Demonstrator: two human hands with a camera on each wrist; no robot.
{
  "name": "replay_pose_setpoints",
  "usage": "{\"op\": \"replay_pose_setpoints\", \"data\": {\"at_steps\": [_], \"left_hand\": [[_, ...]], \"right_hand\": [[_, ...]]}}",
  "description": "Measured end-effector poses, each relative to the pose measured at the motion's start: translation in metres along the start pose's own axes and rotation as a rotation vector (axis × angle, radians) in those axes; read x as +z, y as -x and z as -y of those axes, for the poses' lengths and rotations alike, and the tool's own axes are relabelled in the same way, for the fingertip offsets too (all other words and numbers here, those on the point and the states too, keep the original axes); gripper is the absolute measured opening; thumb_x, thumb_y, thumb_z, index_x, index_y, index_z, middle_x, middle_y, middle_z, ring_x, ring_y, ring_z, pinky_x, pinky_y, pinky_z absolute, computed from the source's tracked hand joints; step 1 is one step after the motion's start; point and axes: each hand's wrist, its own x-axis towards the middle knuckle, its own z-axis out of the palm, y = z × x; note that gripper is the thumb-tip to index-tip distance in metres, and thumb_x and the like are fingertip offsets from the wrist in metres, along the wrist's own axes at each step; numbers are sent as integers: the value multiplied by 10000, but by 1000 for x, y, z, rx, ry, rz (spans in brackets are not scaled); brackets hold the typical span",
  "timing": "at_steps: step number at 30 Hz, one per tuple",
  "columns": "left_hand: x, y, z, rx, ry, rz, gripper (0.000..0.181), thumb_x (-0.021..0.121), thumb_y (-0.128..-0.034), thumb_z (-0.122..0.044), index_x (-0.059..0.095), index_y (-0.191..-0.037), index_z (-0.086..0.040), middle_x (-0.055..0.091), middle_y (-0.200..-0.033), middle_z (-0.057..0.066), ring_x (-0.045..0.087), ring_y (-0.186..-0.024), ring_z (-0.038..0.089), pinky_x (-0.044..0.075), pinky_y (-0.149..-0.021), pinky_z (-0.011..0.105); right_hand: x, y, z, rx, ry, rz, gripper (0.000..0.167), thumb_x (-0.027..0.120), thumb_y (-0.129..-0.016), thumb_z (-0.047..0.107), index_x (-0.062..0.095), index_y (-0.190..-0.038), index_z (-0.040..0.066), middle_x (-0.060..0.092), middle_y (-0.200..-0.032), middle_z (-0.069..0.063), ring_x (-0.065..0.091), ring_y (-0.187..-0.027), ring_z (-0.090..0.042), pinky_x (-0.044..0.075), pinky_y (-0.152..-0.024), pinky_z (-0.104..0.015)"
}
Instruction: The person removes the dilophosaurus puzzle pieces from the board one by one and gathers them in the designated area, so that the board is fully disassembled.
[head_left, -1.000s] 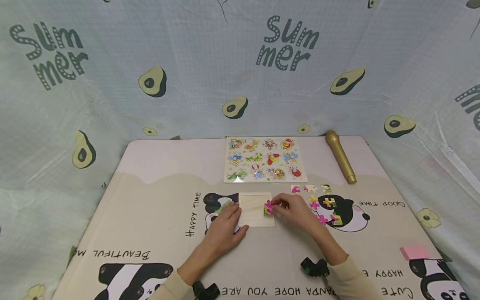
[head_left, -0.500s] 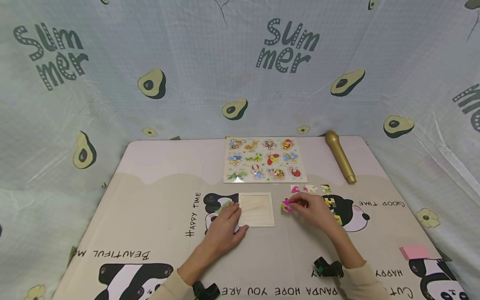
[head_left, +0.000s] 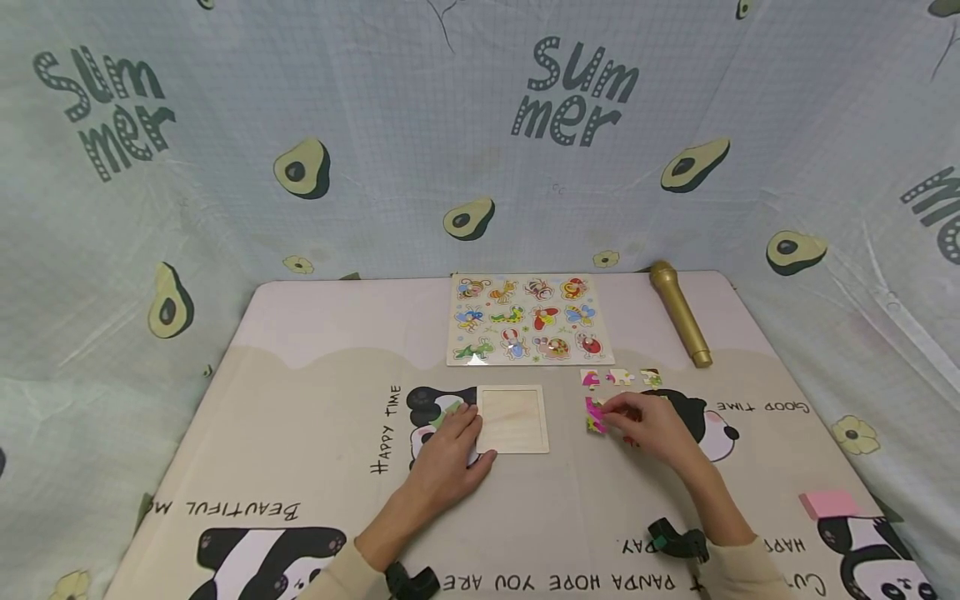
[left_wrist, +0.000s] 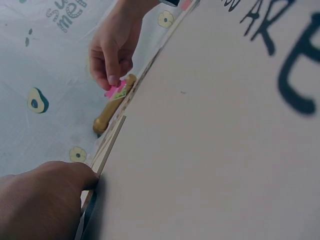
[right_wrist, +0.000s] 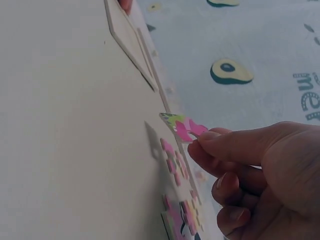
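A shallow wooden puzzle tray (head_left: 513, 420) lies on the table with bare wood inside its rim. My left hand (head_left: 448, 450) rests along its left side, fingers fairly straight, and the thumb touches the near edge, as the left wrist view shows. To the right of the tray my right hand (head_left: 647, 423) pinches a pink and green jigsaw piece (right_wrist: 182, 126) between thumb and forefinger. That piece is held above the table. Loose jigsaw pieces (right_wrist: 175, 161) lie below the right hand, which partly hides them in the head view.
Beyond the right hand several more pieces lie in a row, among them a pink one (head_left: 590, 378). An insect picture board (head_left: 531, 320) lies at the back. A gold microphone-shaped object (head_left: 681, 314) lies at the back right, and a pink block (head_left: 830, 505) near the right edge.
My right hand has moved right, away from the tray's right edge to above the loose pieces, still pinching the jigsaw piece. The left hand and the tray have stayed in place.
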Motion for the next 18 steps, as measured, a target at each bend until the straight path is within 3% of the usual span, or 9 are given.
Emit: {"op": "replay_pose_setpoints", "data": {"at_steps": [11, 18], "left_hand": [[1, 0, 0, -7, -6, 4, 549, 693, -901, -370, 640, -1288, 16, 622, -1371, 152, 537, -1365, 309, 413, -1166, 443], [2, 0, 0, 6, -7, -8, 541, 702, -895, -360, 645, -1273, 22, 629, -1357, 162, 548, -1352, 326, 420, -1160, 453]], "right_hand": [[1, 5, -14, -20, 38, 53, 87, 708, -917, 128, 761, -984, 118, 715, -899, -5, 522, -740, -89, 468, -614, -183], [4, 5, -17, -64, 73, 43, 59, 737, -891, 118, 755, -948, 121, 709, -863, 13, 530, -729, -62, 482, -631, -185]]}}
